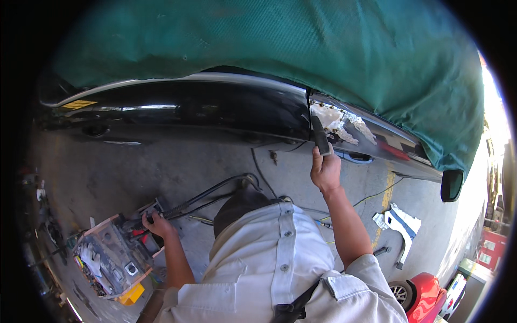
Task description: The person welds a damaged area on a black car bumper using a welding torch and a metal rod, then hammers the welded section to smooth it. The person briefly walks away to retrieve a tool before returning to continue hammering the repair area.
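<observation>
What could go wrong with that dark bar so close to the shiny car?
The right hand holds the dark bar over a pale patch on the car, so a slip might scratch the shiny black paint beside it. That hand is bare, and the patch looks ragged, so skin could get scraped. Also, a dark cable lies on the floor, so someone might trip.
</observation>
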